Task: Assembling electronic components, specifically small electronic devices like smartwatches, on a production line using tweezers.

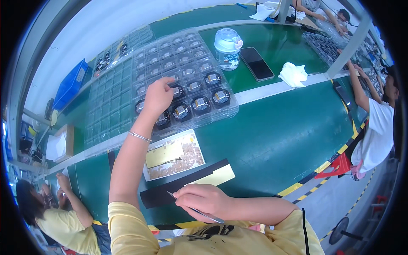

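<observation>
My left hand (159, 96) reaches over a clear plastic tray (233, 111) with rows of compartments. Its fingers are curled together beside a round black electronic part (177, 92); whatever they pinch is hidden. Similar parts sit in the tray's nearer compartments, among them one at the right (221, 97). My right hand (205, 200) is closed around metal tweezers (208, 217), held low near the bench edge. Their tip points left, over a black strip (159, 197). Between my arms lies a white box (199, 165) holding many small tan pieces and a yellow paper (163, 154).
Beyond the tray stand a lidded clear cup (228, 57), a phone (258, 63) and a crumpled white tissue (293, 75). Empty clear trays (108, 102) and a blue bin (72, 85) are at left. Co-workers sit at left (63, 221) and right (376, 127).
</observation>
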Demonstrator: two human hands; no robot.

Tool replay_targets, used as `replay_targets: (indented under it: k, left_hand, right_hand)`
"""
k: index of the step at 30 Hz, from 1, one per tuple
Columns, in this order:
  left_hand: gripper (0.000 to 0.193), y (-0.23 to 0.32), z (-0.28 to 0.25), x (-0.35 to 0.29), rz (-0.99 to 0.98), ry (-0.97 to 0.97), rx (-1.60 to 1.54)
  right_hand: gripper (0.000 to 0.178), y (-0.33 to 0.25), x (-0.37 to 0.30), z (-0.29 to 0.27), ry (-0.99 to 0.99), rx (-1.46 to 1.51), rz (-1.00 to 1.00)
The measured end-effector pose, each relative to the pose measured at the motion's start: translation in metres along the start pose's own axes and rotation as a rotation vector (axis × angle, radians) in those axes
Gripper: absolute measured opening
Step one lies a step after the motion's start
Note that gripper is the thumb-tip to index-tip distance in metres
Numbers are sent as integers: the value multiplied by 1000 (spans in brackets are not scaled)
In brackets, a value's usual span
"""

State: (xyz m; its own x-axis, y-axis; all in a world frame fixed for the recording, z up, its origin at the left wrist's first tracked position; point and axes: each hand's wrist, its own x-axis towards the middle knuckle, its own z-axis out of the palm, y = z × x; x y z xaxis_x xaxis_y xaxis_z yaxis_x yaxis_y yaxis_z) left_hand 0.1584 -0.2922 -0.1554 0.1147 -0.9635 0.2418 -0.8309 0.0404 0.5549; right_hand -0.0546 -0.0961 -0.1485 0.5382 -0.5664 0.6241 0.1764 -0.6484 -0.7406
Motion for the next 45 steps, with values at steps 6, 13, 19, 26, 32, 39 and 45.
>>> replay_targets:
  k: [6, 13, 19, 26, 32, 39, 45]
  left_hand:
    - [22, -1, -17, -20, 44, 25, 5]
    - [19, 81, -77, -107, 151, -117, -662]
    - [37, 134, -149, -209, 1260, -1116, -931]
    - [33, 149, -87, -237, 1612, -791, -733]
    - [26, 154, -96, -247, 1058, -801, -1162]
    - [24, 128, -51, -246, 1372, -290, -1080]
    - [25, 132, -114, -211, 1038, -985, -973]
  right_hand:
    - [14, -2, 3, 2, -28, -7, -35]
    - [13, -14, -3, -11, -64, 41, 54]
    - [19, -16, -2, -14, 30, 287, 176]
    - [22, -12, 0, -13, -92, 323, 229]
    - [21, -12, 3, -17, -122, 291, 292]
    - [19, 0, 3, -12, -99, 328, 340]
    - [19, 3, 2, -15, -103, 344, 380]
